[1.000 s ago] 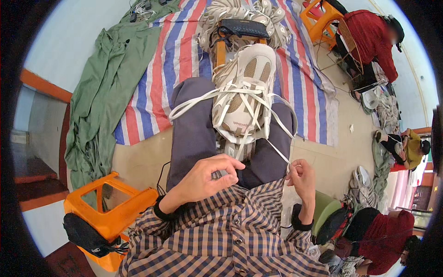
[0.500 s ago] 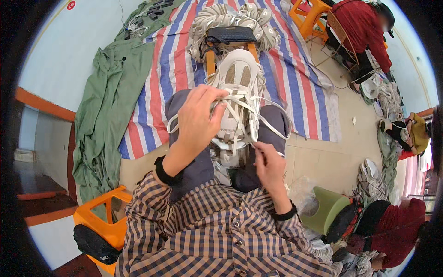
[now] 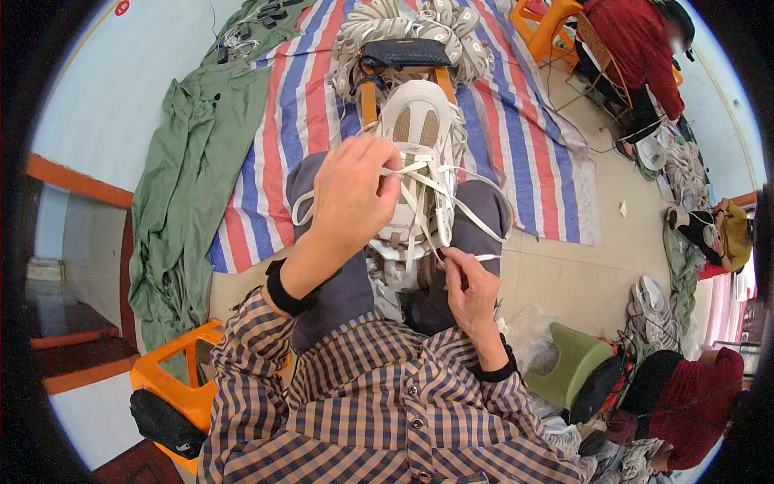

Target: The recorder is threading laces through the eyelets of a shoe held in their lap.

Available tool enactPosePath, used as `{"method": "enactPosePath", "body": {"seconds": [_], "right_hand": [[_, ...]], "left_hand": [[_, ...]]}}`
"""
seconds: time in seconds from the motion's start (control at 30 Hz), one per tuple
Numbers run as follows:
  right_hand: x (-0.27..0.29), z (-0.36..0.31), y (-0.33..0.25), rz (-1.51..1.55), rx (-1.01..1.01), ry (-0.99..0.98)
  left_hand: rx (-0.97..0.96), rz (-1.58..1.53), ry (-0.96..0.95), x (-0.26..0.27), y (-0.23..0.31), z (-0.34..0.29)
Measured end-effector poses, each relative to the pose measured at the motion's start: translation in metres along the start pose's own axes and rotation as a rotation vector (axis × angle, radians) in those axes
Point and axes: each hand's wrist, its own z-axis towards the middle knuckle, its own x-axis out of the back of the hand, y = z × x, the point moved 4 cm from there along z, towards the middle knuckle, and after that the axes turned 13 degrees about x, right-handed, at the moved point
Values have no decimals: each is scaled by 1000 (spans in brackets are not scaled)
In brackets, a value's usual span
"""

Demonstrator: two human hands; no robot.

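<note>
Between my knees a white and beige sneaker [image 3: 419, 113] points its toe away from me. White shoelaces [image 3: 472, 219] cross loosely over its tongue and loop out to both sides. My left hand [image 3: 352, 194] is at the left edge of the lacing, fingers curled, with a lace running out from its fingertips. Lower, by the right side of the shoe's collar, my right hand [image 3: 472, 289] pinches a lace between thumb and forefinger. A short stretch of lace shows beyond its knuckles. The left palm is hidden from view.
Behind the sneaker are an orange frame [image 3: 368, 103], a dark woven pouch [image 3: 405, 53] and a heap of similar sneakers [image 3: 375, 28] on a striped sheet [image 3: 278, 153]. Orange stool [image 3: 173, 395] at left, green stool [image 3: 568, 363] at right. Co-workers [image 3: 625, 44] sit along the right.
My left hand has shifted slightly up along the lacing, its back turned more toward me. My right hand stays nearly in place, pinching the lace.
</note>
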Motion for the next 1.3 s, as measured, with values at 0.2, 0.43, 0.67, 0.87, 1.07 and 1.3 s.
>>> {"method": "enactPosePath", "body": {"seconds": [0.2,0.43,0.67,0.87,1.07,1.3], "right_hand": [[27,-2,16,605,-581,165],[127,-13,64,936,-506,672],[265,-84,146,839,-546,839],[327,-150,158,468,-643,851],[381,-237,184,-151,-718,701],[423,-307,171,-463,-701,543]], "left_hand": [[278,-464,-256,7,-12,-8],[374,-698,-248,11,-27,-10],[368,-711,-225,7,-28,-5],[371,-784,-208,0,-31,-1],[435,-767,-315,-14,-33,0],[383,-714,-327,-26,-24,-2]]}}
